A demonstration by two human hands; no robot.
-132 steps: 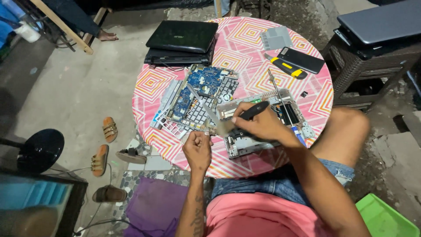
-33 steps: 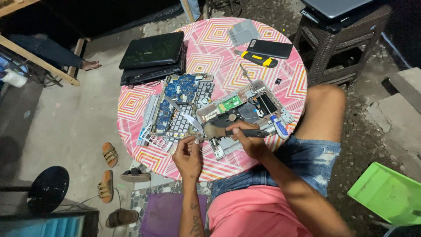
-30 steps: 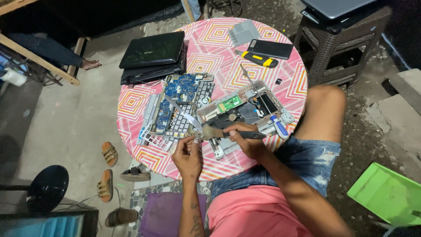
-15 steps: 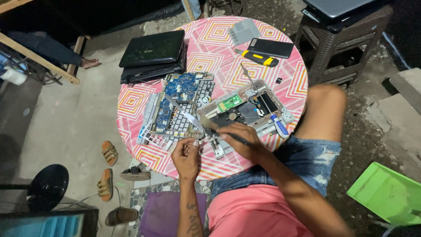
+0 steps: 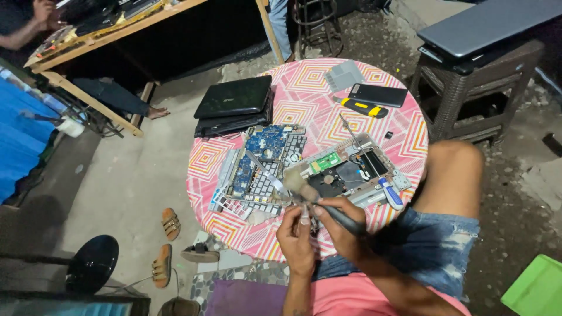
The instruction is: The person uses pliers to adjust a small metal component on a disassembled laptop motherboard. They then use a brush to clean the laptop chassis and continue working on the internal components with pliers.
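Observation:
My right hand point(image 5: 342, 225) grips the black handle of a brush point(image 5: 297, 180), with its bristle head pointing up and left over the table's near edge. My left hand point(image 5: 295, 237) is beside it, pinching a small pale part point(image 5: 304, 215) just below the bristles. Both hands hover above the near rim of the round table with a pink patterned cloth point(image 5: 304, 88). Beyond them lies an opened laptop chassis point(image 5: 351, 169). To its left a blue circuit board point(image 5: 260, 153) rests on a keyboard frame point(image 5: 257, 187).
Stacked black laptops point(image 5: 234, 102), a dark phone point(image 5: 377, 93), a yellow-black tool point(image 5: 363, 107), a grey pad point(image 5: 344, 75) and a blue-handled screwdriver point(image 5: 390, 193) share the table. A wicker stool point(image 5: 474, 76) bearing a laptop stands right. Sandals point(image 5: 170, 222) lie on the floor left.
Both hands have lifted off the chassis and come together nearer to me, the brush now raised over the small part. The view has tilted up slightly.

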